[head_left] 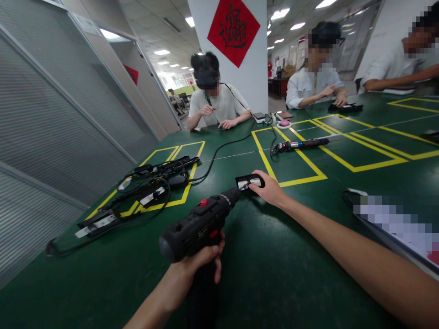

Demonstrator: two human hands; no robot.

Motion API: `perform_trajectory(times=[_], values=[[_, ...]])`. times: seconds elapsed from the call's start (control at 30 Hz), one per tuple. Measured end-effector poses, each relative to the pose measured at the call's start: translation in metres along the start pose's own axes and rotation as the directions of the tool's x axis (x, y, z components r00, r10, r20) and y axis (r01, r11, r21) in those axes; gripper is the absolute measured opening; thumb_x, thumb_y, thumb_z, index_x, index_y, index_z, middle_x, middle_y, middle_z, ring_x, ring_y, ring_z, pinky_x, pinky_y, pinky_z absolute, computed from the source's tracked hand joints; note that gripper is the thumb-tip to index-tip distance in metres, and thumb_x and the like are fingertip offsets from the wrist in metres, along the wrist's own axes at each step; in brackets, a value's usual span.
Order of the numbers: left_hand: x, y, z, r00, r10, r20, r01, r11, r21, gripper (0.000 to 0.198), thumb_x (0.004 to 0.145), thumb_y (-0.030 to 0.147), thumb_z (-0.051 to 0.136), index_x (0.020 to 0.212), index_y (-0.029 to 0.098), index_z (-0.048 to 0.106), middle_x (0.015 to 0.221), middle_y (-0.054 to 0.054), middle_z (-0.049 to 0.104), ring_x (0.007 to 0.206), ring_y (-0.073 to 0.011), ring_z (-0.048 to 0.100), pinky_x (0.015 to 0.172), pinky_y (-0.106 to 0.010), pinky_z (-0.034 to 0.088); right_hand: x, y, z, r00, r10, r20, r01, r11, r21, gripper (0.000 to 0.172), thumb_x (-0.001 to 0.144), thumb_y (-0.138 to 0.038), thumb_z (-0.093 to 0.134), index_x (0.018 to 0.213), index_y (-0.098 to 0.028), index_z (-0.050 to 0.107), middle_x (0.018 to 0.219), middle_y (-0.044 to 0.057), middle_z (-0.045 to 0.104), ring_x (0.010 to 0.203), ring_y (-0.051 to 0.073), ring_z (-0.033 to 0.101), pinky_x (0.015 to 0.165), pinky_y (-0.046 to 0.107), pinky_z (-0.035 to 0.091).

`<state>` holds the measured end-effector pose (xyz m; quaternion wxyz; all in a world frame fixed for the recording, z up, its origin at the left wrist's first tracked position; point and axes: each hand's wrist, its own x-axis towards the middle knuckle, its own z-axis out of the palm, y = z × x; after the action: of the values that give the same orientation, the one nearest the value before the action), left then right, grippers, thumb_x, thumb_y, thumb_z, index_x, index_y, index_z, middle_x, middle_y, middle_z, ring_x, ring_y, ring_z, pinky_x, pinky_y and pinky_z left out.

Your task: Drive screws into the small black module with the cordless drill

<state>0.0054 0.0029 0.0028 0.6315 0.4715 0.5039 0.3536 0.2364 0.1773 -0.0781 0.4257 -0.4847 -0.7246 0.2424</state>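
My left hand (200, 262) is wrapped round the grip of a black cordless drill (195, 224) with red buttons. The drill points forward and to the right, and its bit (242, 186) reaches a small black casing (244, 179) with a white inside. Whether the bit touches a screw there is too small to tell. My right hand (267, 188) grips the casing at its right end, with the fingers over the far edge and the thumb on the near side. The casing is held just above or on the green table; I cannot tell which.
Black cabled parts (154, 187) lie in a heap at the left on yellow tape outlines. A long tool-like device (302, 144) with a cord rests beyond my right hand. A blurred tray-like item (394, 228) lies at the right. Several people sit across the green table (291, 283).
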Motion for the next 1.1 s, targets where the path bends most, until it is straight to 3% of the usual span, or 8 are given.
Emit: perform_trajectory(times=[1.1], values=[[-0.0004,-0.0003,-0.0024,0.999,-0.022,-0.037,0.024,0.999,0.039,0.028,0.078,0.034,0.063,0.098,0.015,0.057,0.072,-0.002,0.062,0.048,-0.0154,0.058,0.055,-0.031,0.044,-0.0009,-0.0022,-0.0006,1.0,-0.012,-0.007,0.012,1.0,-0.003,0.037,0.08,-0.033,0.06,0.115,-0.022,0.056,0.105,0.005,0.064,0.094,0.02,0.06,0.084,0.035,0.046]])
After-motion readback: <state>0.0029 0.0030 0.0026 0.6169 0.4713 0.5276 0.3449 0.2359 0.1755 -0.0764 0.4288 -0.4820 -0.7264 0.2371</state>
